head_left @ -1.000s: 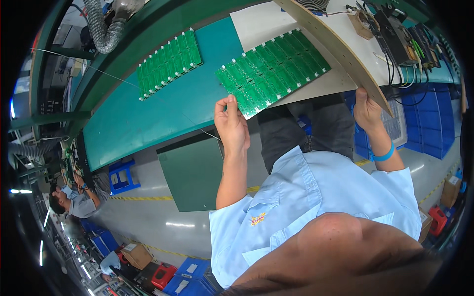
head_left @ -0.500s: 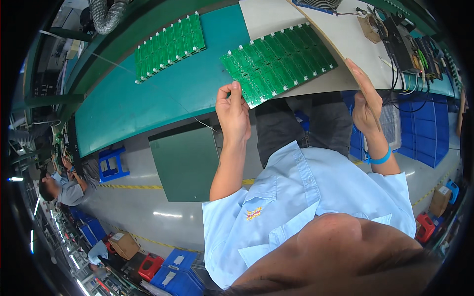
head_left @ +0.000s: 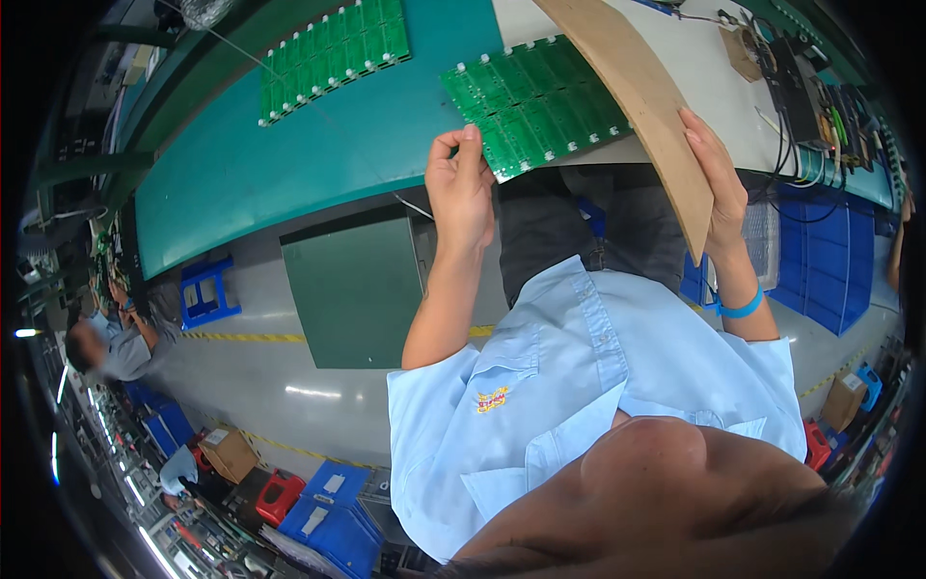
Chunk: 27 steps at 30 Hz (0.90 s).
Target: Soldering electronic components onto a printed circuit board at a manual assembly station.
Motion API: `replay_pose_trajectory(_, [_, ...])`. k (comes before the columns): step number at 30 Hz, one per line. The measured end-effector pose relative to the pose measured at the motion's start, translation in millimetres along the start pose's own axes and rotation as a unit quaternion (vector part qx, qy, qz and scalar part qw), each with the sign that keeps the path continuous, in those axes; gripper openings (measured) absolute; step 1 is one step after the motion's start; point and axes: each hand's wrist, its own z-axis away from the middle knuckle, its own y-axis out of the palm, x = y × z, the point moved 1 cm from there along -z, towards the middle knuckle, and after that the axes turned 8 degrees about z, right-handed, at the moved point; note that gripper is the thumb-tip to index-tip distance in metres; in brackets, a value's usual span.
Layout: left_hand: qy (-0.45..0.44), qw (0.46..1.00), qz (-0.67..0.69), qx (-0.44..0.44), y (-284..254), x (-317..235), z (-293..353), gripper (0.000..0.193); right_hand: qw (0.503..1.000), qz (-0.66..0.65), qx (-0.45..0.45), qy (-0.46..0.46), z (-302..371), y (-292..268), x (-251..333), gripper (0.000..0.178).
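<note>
Pinching the near-left edge of a green circuit panel (head_left: 540, 106) with thumb and forefinger: left hand (head_left: 460, 193), other fingers curled in. Panel sits at the front edge of the tabletop (head_left: 241, 179), over the join of green and white surfaces; pale connectors line its two long sides. Right hand (head_left: 721, 183) lies along the right edge of a brown board (head_left: 656, 106), fingers nearly straight and close together; thumb hidden, so cannot tell whether it grips. Board stands tilted, covering the panel's right end from view; contact between the two, cannot tell. Blue band (head_left: 743, 306) on right wrist. Second green panel (head_left: 338, 56) lies farther back, to the left, well apart from the first. Far right: black box (head_left: 801, 82) with cables. Below the tabletop: dark green cabinet (head_left: 352, 299), blue stool (head_left: 207, 292) to its left.
</note>
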Motion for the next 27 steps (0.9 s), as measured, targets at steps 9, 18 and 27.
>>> replay_pose_trajectory(9, [-0.002,1.0,0.011,0.016,-11.0,4.6,-5.2,0.019,1.0,0.023,0.009,-0.011,2.4,3.9,-1.1,0.041])
replay_pose_trajectory(18, [0.002,1.0,0.008,0.022,-8.4,3.3,-3.9,0.02,1.0,-0.015,0.016,0.011,2.4,-1.9,-2.7,0.04])
replay_pose_trajectory(27, [0.005,1.0,0.008,0.029,-9.2,3.2,-3.7,0.019,1.0,-0.017,0.003,0.017,1.2,-1.2,-0.4,0.039])
